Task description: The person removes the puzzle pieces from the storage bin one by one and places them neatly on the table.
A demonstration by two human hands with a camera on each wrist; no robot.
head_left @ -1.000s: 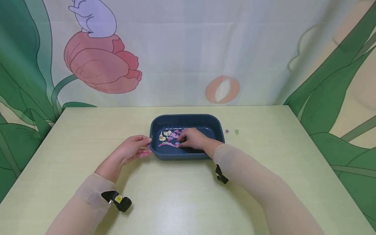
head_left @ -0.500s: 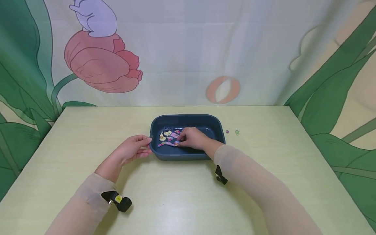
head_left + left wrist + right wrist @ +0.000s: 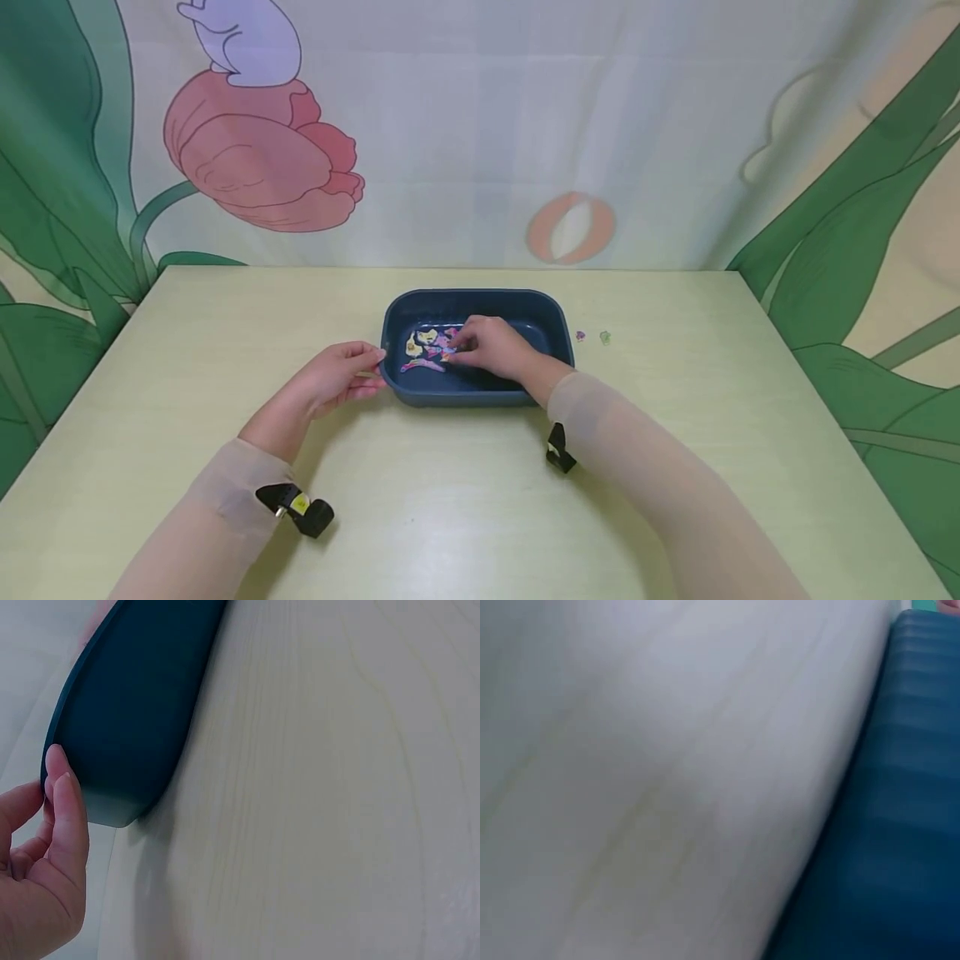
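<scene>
A dark blue rectangular basin (image 3: 517, 398) stands on the table. Several small flat colourful stickers, among them a long pink one (image 3: 422, 365) and a yellow one (image 3: 413, 347), lie in its left half. My left hand (image 3: 339, 377) pinches the basin's left end at the rim; in the left wrist view, the fingers (image 3: 69, 817) press against its wall. Inside the basin, my right hand (image 3: 495, 346) has thumb and fingertips at a small sticker (image 3: 447, 353) near the others, seemingly pinching it. The right hand covers part of the group. In the right wrist view only the basin's outer wall (image 3: 900, 795) and table show.
Two tiny stickers, one purple (image 3: 581, 336) and one green (image 3: 605, 337), lie on the table (image 3: 450, 500) to the right of the basin. A printed curtain (image 3: 465, 142) hangs behind the table's far edge.
My right hand has shifted slightly away from me and the small sticker at its fingertips has moved the same way. The long pink sticker has slid a little left. The left hand keeps its hold.
</scene>
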